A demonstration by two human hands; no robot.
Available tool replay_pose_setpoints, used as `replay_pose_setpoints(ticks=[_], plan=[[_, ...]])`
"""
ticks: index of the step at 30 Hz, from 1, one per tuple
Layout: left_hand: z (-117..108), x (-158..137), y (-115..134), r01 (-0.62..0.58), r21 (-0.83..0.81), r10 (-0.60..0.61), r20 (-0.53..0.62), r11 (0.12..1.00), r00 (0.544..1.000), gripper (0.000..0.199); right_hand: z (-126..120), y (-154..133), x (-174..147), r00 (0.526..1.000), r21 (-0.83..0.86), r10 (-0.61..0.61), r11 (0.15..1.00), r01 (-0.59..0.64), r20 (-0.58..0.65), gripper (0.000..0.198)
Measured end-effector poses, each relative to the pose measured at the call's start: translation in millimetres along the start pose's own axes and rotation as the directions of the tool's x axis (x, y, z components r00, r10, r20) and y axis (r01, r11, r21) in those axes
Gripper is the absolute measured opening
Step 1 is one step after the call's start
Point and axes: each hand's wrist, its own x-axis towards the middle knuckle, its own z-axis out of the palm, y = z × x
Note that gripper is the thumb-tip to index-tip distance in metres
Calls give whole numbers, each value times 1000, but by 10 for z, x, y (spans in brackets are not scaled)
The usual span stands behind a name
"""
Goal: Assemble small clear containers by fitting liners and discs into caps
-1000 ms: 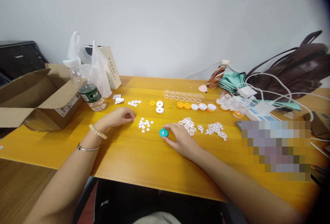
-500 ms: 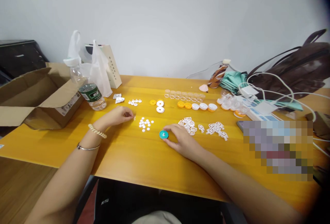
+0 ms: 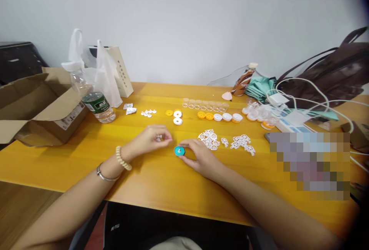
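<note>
Between the thumb and fingers of my right hand (image 3: 203,158) is a small teal round base (image 3: 179,151) with a white peg at its centre, resting at the table. My left hand (image 3: 154,138) is pinched just to its upper left, apart from it; what the fingertips hold is too small to make out. The white discs under my left hand are mostly hidden. Beyond it lie several small white pegged pieces (image 3: 148,113), a yellow disc (image 3: 169,113) and white round parts (image 3: 178,121). White openwork plastic pieces (image 3: 209,139) lie beyond my right hand.
Clear cups (image 3: 204,105) stand in a row behind yellow caps (image 3: 201,115) and white caps (image 3: 227,116). At left are an open cardboard box (image 3: 54,123), a water bottle (image 3: 99,106) and a plastic bag (image 3: 106,77). Cables, a power strip (image 3: 284,117) and a brown bag (image 3: 331,71) crowd the right.
My left hand has moved right, from beside the tiny pieces at left to over the white discs, close to the teal base. My right hand keeps hold of the base, shifted slightly left.
</note>
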Motion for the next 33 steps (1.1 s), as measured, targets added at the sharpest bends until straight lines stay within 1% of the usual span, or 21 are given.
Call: replay_pose_setpoints(ticks=[1, 3, 6, 11, 15, 21, 24, 27, 30, 32, 33], plan=[[78, 25, 50, -45, 7, 45, 30, 999, 999, 19, 2, -3, 1, 1000, 8, -1, 1000, 1, -11, 28], [197, 60, 96, -98, 36, 96, 75, 995, 993, 20, 3, -7, 2, 1000, 21, 3, 1000, -2, -27, 28], [276, 75, 76, -136, 55, 130, 101, 989, 986, 21, -2, -9, 0, 1000, 26, 5, 1000, -4, -26, 29], [278, 64, 20, -214, 57, 207, 108, 975, 972, 21, -11, -4, -9, 1000, 26, -7, 1000, 7, -22, 28], [284, 61, 4, -253, 53, 245, 117, 966, 962, 20, -18, -6, -10, 1000, 29, 1, 1000, -1, -16, 28], [301, 51, -12, -317, 123, 306, 100, 941, 947, 19, -29, -11, -6, 1000, 34, 3, 999, -3, 0, 26], [289, 47, -15, -354, 117, 342, 107, 928, 934, 18, -33, -10, -9, 1000, 36, 4, 999, -4, -9, 26], [265, 43, -3, -341, 55, 337, 77, 938, 939, 18, -39, -7, -15, 1000, 34, -2, 999, 2, -14, 26], [243, 32, 21, -266, -5, 266, 14, 964, 964, 18, -45, 2, -22, 1000, 36, 3, 999, -3, -16, 26], [240, 23, 31, -241, -35, 241, 9, 970, 971, 18, -49, 7, -27, 1000, 41, 18, 999, -17, -19, 26], [242, 19, 30, -246, -47, 248, 23, 968, 969, 18, -51, 8, -29, 999, 43, 25, 999, -24, -20, 26]])
